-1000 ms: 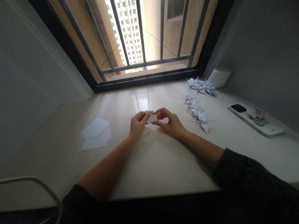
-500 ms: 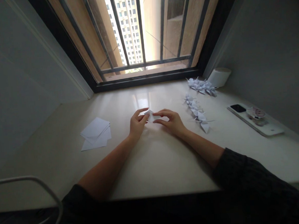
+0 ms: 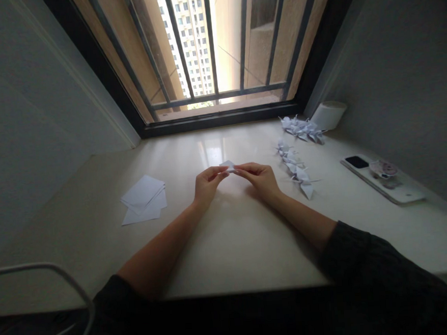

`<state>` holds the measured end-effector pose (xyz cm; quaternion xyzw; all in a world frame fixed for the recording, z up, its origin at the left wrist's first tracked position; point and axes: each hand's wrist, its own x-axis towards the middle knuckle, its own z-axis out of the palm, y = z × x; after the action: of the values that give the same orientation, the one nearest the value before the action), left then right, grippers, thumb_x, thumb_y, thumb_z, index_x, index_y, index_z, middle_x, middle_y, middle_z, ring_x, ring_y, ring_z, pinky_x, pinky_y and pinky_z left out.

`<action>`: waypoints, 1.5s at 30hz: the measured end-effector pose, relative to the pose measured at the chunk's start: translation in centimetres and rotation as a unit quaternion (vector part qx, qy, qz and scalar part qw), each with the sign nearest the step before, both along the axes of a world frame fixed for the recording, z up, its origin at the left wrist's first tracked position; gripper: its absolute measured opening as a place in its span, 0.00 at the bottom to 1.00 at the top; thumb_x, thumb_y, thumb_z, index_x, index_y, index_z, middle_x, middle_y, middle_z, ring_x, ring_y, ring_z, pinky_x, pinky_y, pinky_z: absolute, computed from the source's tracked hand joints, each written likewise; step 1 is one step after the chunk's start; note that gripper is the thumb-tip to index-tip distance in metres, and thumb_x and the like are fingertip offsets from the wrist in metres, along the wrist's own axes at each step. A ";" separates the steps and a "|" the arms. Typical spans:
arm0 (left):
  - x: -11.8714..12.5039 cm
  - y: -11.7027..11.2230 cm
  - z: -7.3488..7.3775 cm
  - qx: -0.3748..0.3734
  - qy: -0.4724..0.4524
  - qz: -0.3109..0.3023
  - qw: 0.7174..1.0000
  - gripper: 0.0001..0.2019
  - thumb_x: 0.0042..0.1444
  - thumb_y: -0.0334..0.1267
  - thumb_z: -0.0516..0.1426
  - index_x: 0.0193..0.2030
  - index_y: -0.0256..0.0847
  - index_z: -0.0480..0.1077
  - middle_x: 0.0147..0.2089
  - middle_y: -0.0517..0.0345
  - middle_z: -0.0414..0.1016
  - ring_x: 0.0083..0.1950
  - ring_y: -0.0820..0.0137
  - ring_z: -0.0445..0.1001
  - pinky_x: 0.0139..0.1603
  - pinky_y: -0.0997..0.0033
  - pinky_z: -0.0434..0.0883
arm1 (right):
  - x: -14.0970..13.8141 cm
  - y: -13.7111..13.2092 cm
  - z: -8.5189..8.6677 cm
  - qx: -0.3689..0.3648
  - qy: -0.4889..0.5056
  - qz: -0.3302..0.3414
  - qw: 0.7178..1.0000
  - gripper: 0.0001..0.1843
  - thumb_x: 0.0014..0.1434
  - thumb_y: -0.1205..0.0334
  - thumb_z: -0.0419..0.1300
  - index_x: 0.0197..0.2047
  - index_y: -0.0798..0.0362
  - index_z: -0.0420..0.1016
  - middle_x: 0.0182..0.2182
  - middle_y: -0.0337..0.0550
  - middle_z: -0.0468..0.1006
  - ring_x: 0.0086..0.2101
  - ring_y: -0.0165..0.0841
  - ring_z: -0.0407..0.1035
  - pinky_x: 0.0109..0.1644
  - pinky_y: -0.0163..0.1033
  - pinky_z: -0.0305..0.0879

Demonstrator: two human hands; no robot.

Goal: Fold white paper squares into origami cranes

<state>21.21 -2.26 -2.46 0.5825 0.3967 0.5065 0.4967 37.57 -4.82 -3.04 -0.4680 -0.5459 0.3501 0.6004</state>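
While finished paper cranes (image 3: 296, 171) lay at right and unfolded sheets (image 3: 144, 198) waited at left, the left hand (image 3: 205, 185) and right hand (image 3: 261, 179) together pinched a small part-folded paper (image 3: 229, 164) just above the counter (image 3: 232, 238).

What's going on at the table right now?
A person sits at a pale table by a barred window, pinching a small folded white paper between the fingertips of the left hand and the right hand. A stack of white sheets lies to the left. A row of folded paper cranes and a phone lie to the right.
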 end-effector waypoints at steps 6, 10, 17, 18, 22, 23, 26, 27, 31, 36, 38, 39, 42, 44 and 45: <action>0.0 0.2 -0.1 -0.016 -0.027 0.023 0.999 0.12 0.43 0.44 0.64 0.32 0.38 0.75 0.33 0.55 0.78 0.37 0.70 0.74 0.39 0.70 0.67 | -0.3 -0.1 0.0 0.000 0.026 0.015 1.000 0.13 0.45 0.54 0.67 0.35 0.49 0.81 0.34 0.43 0.81 0.37 0.37 0.74 0.44 0.42 0.68; 0.1 0.1 0.0 -0.017 -0.020 0.018 0.999 0.13 0.43 0.45 0.64 0.33 0.38 0.75 0.34 0.54 0.78 0.38 0.69 0.74 0.39 0.69 0.68 | -0.4 -0.2 0.1 -0.016 0.039 -0.007 0.999 0.14 0.44 0.52 0.68 0.34 0.50 0.81 0.33 0.43 0.81 0.36 0.38 0.74 0.44 0.43 0.69; 0.0 0.0 0.0 -0.023 -0.012 0.005 1.000 0.14 0.43 0.45 0.64 0.34 0.39 0.75 0.35 0.53 0.78 0.39 0.68 0.75 0.40 0.68 0.69 | -0.3 -0.2 0.3 -0.031 0.055 -0.016 0.998 0.16 0.41 0.52 0.69 0.33 0.49 0.81 0.32 0.43 0.82 0.36 0.39 0.75 0.45 0.46 0.70; 0.0 0.1 0.0 -0.022 -0.015 0.002 1.000 0.14 0.43 0.45 0.64 0.34 0.39 0.75 0.35 0.54 0.78 0.39 0.68 0.75 0.40 0.68 0.69 | -0.3 -0.2 0.3 -0.033 0.058 -0.015 0.998 0.16 0.40 0.51 0.69 0.33 0.50 0.81 0.32 0.43 0.82 0.36 0.39 0.75 0.46 0.46 0.70; 0.0 0.1 0.0 -0.021 -0.026 0.003 0.999 0.14 0.42 0.45 0.65 0.33 0.38 0.75 0.35 0.54 0.78 0.38 0.68 0.75 0.41 0.68 0.68 | -0.4 -0.2 0.3 -0.040 0.070 -0.008 0.997 0.16 0.40 0.52 0.69 0.33 0.50 0.81 0.32 0.43 0.82 0.36 0.39 0.75 0.47 0.47 0.69; 0.0 0.0 0.0 -0.024 -0.029 0.007 0.999 0.14 0.42 0.45 0.65 0.33 0.38 0.75 0.34 0.54 0.78 0.38 0.68 0.75 0.41 0.68 0.68 | -0.4 -0.2 0.2 -0.044 0.076 -0.004 0.996 0.16 0.39 0.52 0.70 0.33 0.50 0.81 0.32 0.43 0.82 0.36 0.39 0.75 0.47 0.47 0.69; 0.1 -0.1 0.2 -0.034 -0.039 0.015 0.999 0.14 0.42 0.44 0.65 0.33 0.38 0.75 0.34 0.54 0.78 0.38 0.68 0.75 0.41 0.68 0.68 | -0.5 -0.1 0.1 -0.056 0.111 0.011 0.992 0.17 0.37 0.54 0.71 0.33 0.50 0.81 0.31 0.42 0.82 0.35 0.37 0.75 0.47 0.47 0.69; 0.1 -0.1 0.2 -0.036 -0.040 0.016 0.998 0.14 0.42 0.44 0.65 0.33 0.38 0.75 0.34 0.53 0.78 0.38 0.68 0.75 0.41 0.68 0.68 | -0.5 0.0 0.0 -0.059 0.124 0.016 0.990 0.17 0.37 0.55 0.71 0.33 0.50 0.81 0.31 0.42 0.82 0.34 0.37 0.75 0.47 0.47 0.69; 0.1 -0.1 0.3 -0.043 -0.041 0.020 0.998 0.14 0.42 0.45 0.65 0.33 0.38 0.75 0.34 0.53 0.78 0.39 0.67 0.75 0.40 0.67 0.68 | -0.6 0.2 -0.1 -0.073 0.149 0.027 0.986 0.17 0.35 0.56 0.72 0.33 0.50 0.81 0.31 0.43 0.82 0.34 0.36 0.75 0.48 0.47 0.69; 0.1 0.0 0.1 -0.042 -0.047 0.017 0.998 0.13 0.42 0.44 0.65 0.32 0.38 0.75 0.34 0.54 0.78 0.38 0.68 0.76 0.41 0.68 0.67 | -0.5 0.4 -0.4 -0.088 0.166 0.035 0.982 0.17 0.35 0.57 0.72 0.32 0.51 0.81 0.31 0.43 0.82 0.34 0.37 0.75 0.47 0.47 0.69; 0.1 0.0 0.1 -0.041 -0.051 0.018 0.998 0.13 0.42 0.44 0.65 0.32 0.38 0.75 0.34 0.55 0.78 0.38 0.68 0.76 0.41 0.68 0.67 | -0.5 0.5 -0.6 -0.091 0.181 0.045 0.978 0.17 0.36 0.58 0.72 0.33 0.50 0.81 0.31 0.43 0.82 0.35 0.36 0.75 0.47 0.46 0.69; 0.1 -0.1 0.1 -0.041 -0.052 0.019 0.998 0.12 0.42 0.43 0.65 0.32 0.38 0.75 0.33 0.55 0.78 0.38 0.68 0.76 0.41 0.68 0.67 | -0.5 0.6 -0.8 -0.093 0.189 0.050 0.976 0.17 0.36 0.59 0.72 0.33 0.50 0.81 0.31 0.42 0.82 0.35 0.36 0.75 0.47 0.46 0.69; 0.1 -0.1 0.2 -0.042 -0.052 0.020 0.998 0.12 0.42 0.43 0.65 0.32 0.38 0.75 0.33 0.55 0.78 0.38 0.68 0.76 0.41 0.68 0.67 | -0.4 0.8 -1.1 -0.099 0.204 0.062 0.972 0.17 0.35 0.60 0.72 0.33 0.50 0.81 0.31 0.42 0.82 0.35 0.36 0.75 0.48 0.46 0.69; 0.1 -0.2 0.2 -0.045 -0.051 0.019 0.998 0.13 0.42 0.43 0.65 0.32 0.38 0.75 0.33 0.55 0.78 0.38 0.68 0.76 0.41 0.68 0.67 | -0.4 0.8 -1.2 -0.099 0.206 0.064 0.972 0.17 0.35 0.60 0.72 0.33 0.50 0.81 0.30 0.42 0.82 0.34 0.36 0.75 0.49 0.47 0.69; 0.1 -0.2 0.2 -0.046 -0.050 0.020 0.997 0.13 0.42 0.43 0.65 0.32 0.37 0.74 0.33 0.54 0.78 0.38 0.68 0.76 0.41 0.68 0.67 | -0.4 0.8 -1.1 -0.098 0.205 0.064 0.972 0.17 0.35 0.61 0.72 0.33 0.50 0.81 0.30 0.42 0.82 0.34 0.36 0.75 0.50 0.47 0.68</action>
<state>21.28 -2.42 -2.25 0.5247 0.4063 0.5259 0.5320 37.19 -4.01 -4.17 -0.4063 -0.4030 0.5282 0.6273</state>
